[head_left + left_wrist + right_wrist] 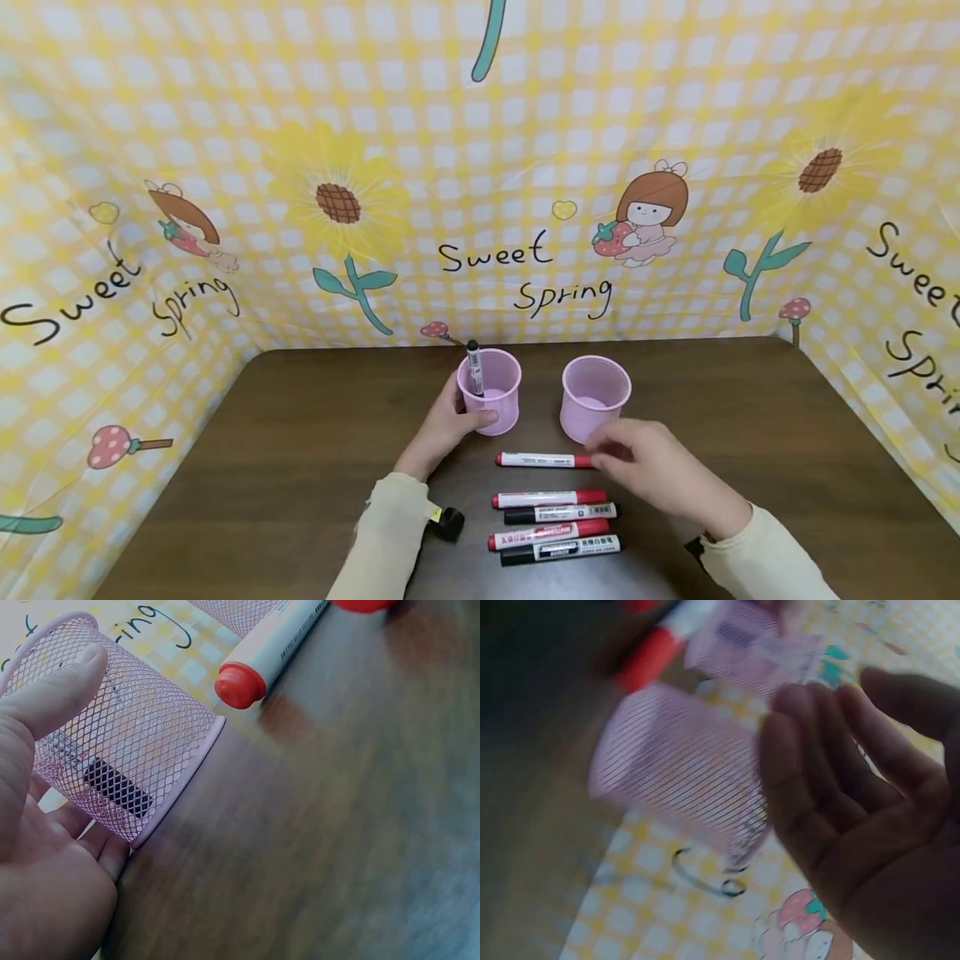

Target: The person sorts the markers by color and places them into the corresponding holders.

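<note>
My left hand (447, 421) grips the left pink mesh pen cup (504, 412), its thumb across the near side. One black-capped marker (475, 371) leans inside that cup; the left wrist view shows its dark end (120, 787) through the mesh. My right hand (652, 462) is in front of the right pink mesh pen cup (581, 421), fingers loosely bent and holding nothing. Its fingertips overlap the red end of a whiteboard marker (536, 460) in the head view. In the right wrist view, the fingers are beside the right cup (682, 769), and the picture is blurred.
Nearer me on the dark wooden table (300, 467) lie two red markers (547, 498) and two black markers (562, 550), roughly parallel. A yellow checked cloth (480, 167) with printed figures stands behind and at both sides.
</note>
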Available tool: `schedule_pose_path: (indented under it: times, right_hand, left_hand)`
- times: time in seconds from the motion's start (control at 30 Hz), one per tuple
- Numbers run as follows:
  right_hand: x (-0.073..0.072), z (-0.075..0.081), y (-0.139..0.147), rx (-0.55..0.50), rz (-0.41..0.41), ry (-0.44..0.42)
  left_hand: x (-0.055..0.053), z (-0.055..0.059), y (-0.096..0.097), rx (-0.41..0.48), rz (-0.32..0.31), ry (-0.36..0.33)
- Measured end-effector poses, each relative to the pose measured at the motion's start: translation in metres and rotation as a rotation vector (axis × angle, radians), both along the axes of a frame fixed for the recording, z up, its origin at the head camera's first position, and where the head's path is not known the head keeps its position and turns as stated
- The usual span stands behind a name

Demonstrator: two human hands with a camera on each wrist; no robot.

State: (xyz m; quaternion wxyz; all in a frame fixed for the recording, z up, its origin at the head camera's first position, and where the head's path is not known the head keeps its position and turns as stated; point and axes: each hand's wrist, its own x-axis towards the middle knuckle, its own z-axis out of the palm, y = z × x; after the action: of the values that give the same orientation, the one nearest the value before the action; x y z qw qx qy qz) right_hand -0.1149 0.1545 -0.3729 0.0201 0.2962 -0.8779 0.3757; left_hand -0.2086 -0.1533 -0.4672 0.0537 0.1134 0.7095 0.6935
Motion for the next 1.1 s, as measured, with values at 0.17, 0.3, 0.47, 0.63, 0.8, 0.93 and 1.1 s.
schedule_pose_path:
  times: [0.17,0.3,0.47,0.63,0.8,0.93,1.1]
  right_hand:
    - [0.003,-0.026,0.020,0.192,0.047,0.017]
    - [0.007,-0.042,0.025,0.264,0.078,0.007]
    - [0.010,-0.053,0.024,0.322,0.077,0.047]
    - [0.013,-0.056,0.021,0.345,0.070,0.094]
    - [0.016,-0.058,0.022,0.376,0.092,0.148]
    - [0.015,-0.058,0.025,0.385,0.114,0.154]
    - [0.014,-0.053,0.029,0.396,0.116,0.129]
  left_hand:
    - [-0.001,-0.003,-0.001,-0.004,-0.008,0.016]
    - [-0.001,-0.007,-0.003,0.003,-0.007,0.032]
    - [0.001,-0.009,-0.002,0.023,-0.025,0.039]
    - [0.001,-0.008,-0.002,0.045,-0.043,0.050]
    - [0.004,-0.009,-0.002,0.037,-0.037,0.040]
    - [0.003,-0.009,-0.001,0.034,-0.035,0.032]
    - [0.001,-0.009,-0.002,0.031,-0.030,0.050]
